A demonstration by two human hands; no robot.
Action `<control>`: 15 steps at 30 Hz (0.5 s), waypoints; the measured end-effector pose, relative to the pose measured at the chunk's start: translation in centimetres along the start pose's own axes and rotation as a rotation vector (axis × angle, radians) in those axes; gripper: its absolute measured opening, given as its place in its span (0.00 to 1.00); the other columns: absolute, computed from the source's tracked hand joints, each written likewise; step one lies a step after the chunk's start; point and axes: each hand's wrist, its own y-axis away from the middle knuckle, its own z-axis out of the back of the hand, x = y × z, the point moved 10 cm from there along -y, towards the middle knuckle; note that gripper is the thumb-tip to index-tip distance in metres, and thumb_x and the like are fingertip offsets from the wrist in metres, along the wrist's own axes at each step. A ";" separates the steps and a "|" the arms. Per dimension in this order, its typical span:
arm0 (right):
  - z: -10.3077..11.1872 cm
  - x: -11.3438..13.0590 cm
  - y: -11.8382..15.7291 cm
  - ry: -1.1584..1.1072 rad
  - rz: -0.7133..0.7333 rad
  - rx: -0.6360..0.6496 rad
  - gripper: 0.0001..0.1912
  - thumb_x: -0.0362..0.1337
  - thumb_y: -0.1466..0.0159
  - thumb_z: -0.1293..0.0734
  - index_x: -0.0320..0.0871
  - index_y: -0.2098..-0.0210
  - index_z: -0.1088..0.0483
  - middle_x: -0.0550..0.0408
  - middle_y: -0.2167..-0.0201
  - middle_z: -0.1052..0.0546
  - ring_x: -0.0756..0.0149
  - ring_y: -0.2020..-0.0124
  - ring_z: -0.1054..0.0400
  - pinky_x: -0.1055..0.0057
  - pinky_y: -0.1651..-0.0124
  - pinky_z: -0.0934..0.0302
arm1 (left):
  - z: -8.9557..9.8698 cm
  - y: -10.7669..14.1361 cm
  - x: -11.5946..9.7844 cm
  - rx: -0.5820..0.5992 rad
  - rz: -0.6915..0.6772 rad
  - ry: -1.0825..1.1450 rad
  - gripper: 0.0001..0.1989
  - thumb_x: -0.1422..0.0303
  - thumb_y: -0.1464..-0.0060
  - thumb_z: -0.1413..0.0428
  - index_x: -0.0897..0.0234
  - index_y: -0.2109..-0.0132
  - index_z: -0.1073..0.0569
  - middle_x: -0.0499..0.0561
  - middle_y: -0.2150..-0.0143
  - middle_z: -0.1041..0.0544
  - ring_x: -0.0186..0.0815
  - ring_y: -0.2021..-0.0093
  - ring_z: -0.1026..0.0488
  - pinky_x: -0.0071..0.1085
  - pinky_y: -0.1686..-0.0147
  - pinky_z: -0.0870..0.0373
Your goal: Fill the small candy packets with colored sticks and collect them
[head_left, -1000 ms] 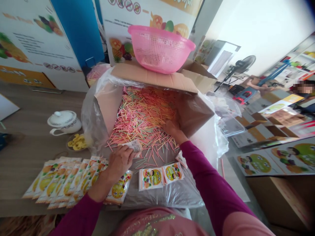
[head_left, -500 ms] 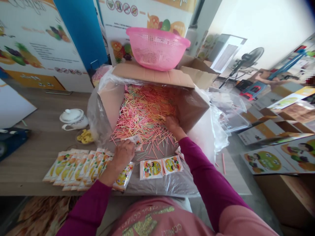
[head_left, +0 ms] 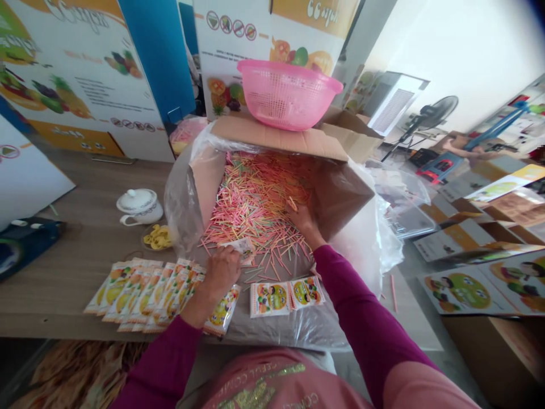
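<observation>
A cardboard box (head_left: 349, 199) lies on its side, and thin pastel candy sticks (head_left: 251, 199) spill out of its mouth. My left hand (head_left: 223, 271) is closed on the near end of a small white printed packet (head_left: 242, 249) at the edge of the pile. Inside the box's right side, my right hand (head_left: 304, 220) has its fingers closed on a few sticks that poke out at the fingertips. Two printed packets (head_left: 272, 298) lie side by side on the clear plastic sheet between my arms. Another filled packet (head_left: 222, 311) sits under my left wrist.
Overlapping filled packets (head_left: 140, 292) lie at the left, near a dish of yellow rubber bands (head_left: 158, 237) and a lidded white pot (head_left: 139, 205). A pink basket (head_left: 289, 96) rests above the box flap. Printed cartons (head_left: 489, 278) and a fan (head_left: 438, 111) stand at the right.
The camera view has shifted slightly, moving the scene rightward. My right hand has lifted a little from the sticks, and a few now show at its fingertips. My left hand still holds the packet.
</observation>
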 end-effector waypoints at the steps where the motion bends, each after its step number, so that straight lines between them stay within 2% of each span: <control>1: -0.1 0.3 0.1 0.041 0.020 0.013 0.22 0.42 0.27 0.41 0.39 0.44 0.22 0.45 0.55 0.16 0.56 0.56 0.23 0.67 0.52 0.31 | 0.1 0.0 0.1 0.007 0.007 0.009 0.12 0.74 0.37 0.48 0.67 0.61 0.18 0.61 0.58 0.18 0.49 0.51 0.22 0.39 0.56 0.29; 4: -0.4 0.7 0.3 0.290 0.037 0.096 0.22 0.35 0.32 0.35 0.43 0.39 0.25 0.43 0.47 0.18 0.53 0.46 0.25 0.62 0.43 0.34 | 0.2 -0.1 0.3 0.016 0.005 0.036 0.12 0.75 0.38 0.47 0.66 0.64 0.19 0.60 0.59 0.18 0.49 0.52 0.22 0.39 0.57 0.29; 6: -0.3 0.3 0.1 0.435 -0.013 0.148 0.23 0.32 0.34 0.34 0.43 0.40 0.25 0.40 0.47 0.19 0.50 0.43 0.26 0.59 0.40 0.35 | 0.1 -0.1 0.5 0.012 -0.006 0.051 0.12 0.75 0.38 0.47 0.65 0.65 0.19 0.59 0.60 0.18 0.47 0.53 0.22 0.38 0.56 0.28; 8: 0.1 0.1 -0.4 0.486 -0.042 0.170 0.23 0.31 0.34 0.36 0.45 0.41 0.24 0.40 0.48 0.18 0.49 0.44 0.25 0.57 0.40 0.35 | 0.0 0.0 0.5 0.004 -0.023 0.057 0.12 0.74 0.37 0.47 0.65 0.64 0.19 0.58 0.60 0.18 0.46 0.54 0.22 0.38 0.55 0.28; 12: 1.1 0.1 -1.2 0.351 -0.027 0.087 0.19 0.36 0.32 0.35 0.48 0.43 0.22 0.44 0.52 0.17 0.51 0.49 0.23 0.60 0.45 0.33 | -0.3 0.5 0.2 -0.021 -0.082 0.056 0.09 0.73 0.39 0.44 0.62 0.60 0.18 0.56 0.59 0.19 0.46 0.54 0.24 0.39 0.56 0.28; 15: 1.4 -0.9 -1.3 0.066 -0.028 0.005 0.18 0.42 0.29 0.38 0.39 0.51 0.20 0.44 0.59 0.17 0.55 0.56 0.23 0.66 0.53 0.32 | 0.0 0.6 0.5 -0.077 -0.094 0.079 0.11 0.72 0.38 0.46 0.62 0.64 0.19 0.56 0.62 0.20 0.46 0.55 0.25 0.39 0.56 0.28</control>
